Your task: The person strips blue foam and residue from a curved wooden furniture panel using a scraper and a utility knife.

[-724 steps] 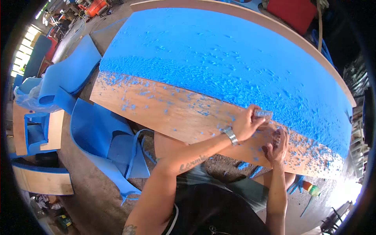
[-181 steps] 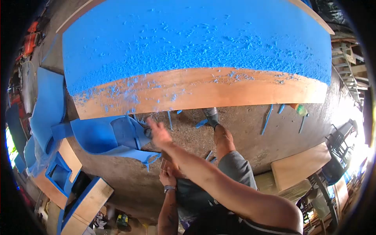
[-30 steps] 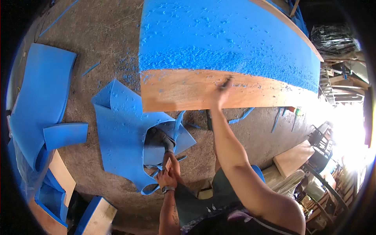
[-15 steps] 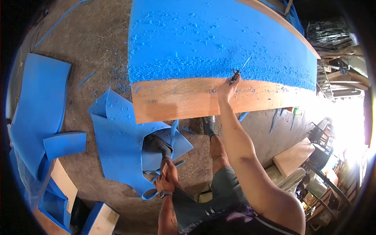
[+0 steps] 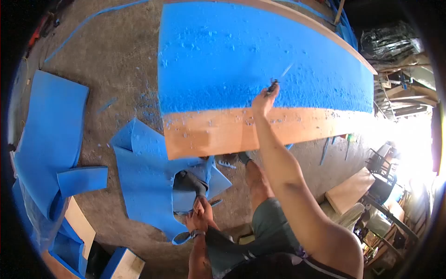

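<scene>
A blue foam sheet (image 5: 218, 60) lies on a long wooden panel (image 5: 204, 135), whose bare strip shows along the near side. Blue crumbs are scattered over the foam, densest near its lower edge. Above that edge, my right hand (image 5: 265, 101) grips a dark hand tool (image 5: 272, 87) with a thin pale rod-like tip; its exact kind is not clear. My left hand (image 5: 197, 221), wearing a wristwatch (image 5: 197, 232), is low by my left shin. Its fingers are curled around something I cannot make out.
Cut blue foam (image 5: 144, 181) lies on the floor around my left foot. More foam pieces (image 5: 51, 135) lie at the left. Foam-lined wooden boxes (image 5: 69, 249) stand at lower left. Chairs (image 5: 383, 165), a wooden board (image 5: 350, 188) and stacked timber are at the right.
My right hand has moved slightly left with the dark tool. The crumb band along the foam's edge looks thinner. The panel appears lower in view. My left hand stays by the shin.
</scene>
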`<state>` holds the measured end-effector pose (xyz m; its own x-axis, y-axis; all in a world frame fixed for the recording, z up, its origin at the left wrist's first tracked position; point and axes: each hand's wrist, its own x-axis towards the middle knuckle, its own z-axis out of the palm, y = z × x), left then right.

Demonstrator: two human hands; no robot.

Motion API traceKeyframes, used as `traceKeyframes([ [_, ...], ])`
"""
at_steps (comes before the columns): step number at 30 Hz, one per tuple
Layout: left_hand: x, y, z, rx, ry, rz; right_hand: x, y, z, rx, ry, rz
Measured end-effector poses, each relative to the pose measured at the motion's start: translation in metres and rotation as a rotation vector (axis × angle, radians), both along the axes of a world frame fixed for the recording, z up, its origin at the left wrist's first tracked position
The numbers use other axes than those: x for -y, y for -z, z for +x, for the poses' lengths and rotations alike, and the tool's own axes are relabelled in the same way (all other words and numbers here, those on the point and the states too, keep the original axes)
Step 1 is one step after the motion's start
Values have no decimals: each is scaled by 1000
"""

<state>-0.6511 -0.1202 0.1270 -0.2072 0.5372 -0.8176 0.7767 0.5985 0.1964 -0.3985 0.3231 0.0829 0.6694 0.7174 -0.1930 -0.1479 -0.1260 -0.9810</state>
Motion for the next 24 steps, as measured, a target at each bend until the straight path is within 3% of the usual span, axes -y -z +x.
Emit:
traceKeyframes([
  [1,-14,-6,-2,-5,31,-35,-15,11,-1,7,-13,-54],
  [3,-37,-38,1,-27,37,-96,15,49,-90,696,-533,-379],
  [5,-51,-43,18,-62,18,-79,4,38,-99,587,-691,-196],
  [8,-33,-25,37,-132,73,-79,12,-27,-107,398,-878,-4],
  [10,-77,-39,59,-112,-9,-179,-13,-49,-106,289,-1015,188],
  [12,-63,-25,62,-137,2,-191,-46,2,-45,291,-696,10],
  [16,-56,-29,84,-172,-74,-60,-88,50,14,640,-469,-375],
  [19,-38,-20,100,-117,-160,-28,-75,-2,-83,1090,-961,-541],
  [20,-40,-18,104,-83,-144,74,-71,-22,-119,1202,-1328,-599],
  [21,-39,-18,106,-50,-129,170,-51,-44,-131,746,-1385,-363],
  [22,-45,-26,106,-35,-141,157,-60,-86,-118,517,-1723,-320],
  [24,-66,-40,109,-22,-197,33,-44,-99,-91,162,-1608,-253],
])
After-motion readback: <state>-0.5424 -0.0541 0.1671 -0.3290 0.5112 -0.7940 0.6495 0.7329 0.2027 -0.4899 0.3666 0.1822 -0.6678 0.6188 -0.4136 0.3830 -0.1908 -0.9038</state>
